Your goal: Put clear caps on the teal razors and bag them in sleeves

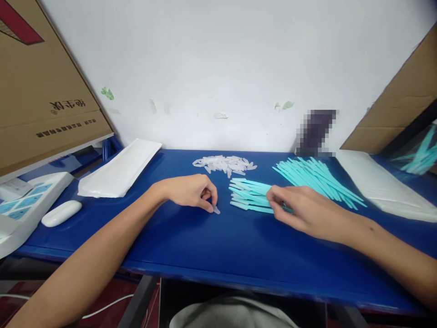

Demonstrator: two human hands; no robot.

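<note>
Between its thumb and fingertips my left hand (193, 192) pinches a small translucent plastic cap (216, 210), held just at the blue tabletop. My right hand (303, 209) is closed over the handle ends of a row of slim teal eyebrow razors (251, 187), their pale capped ends pointing left. Its fingers are closed on a teal razor there, though the hand hides most of the grip. Behind the hands lies a heap of loose translucent caps (225, 165). At the back right is a fanned pile of teal razors (316, 180).
White packets (119, 169) lie at the left and a pale package (385, 187) at the right. A white oval case (61, 213) sits beside a white tray with blue panels (37, 200). Cardboard boxes (51, 82) flank the table; a white wall stands behind.
</note>
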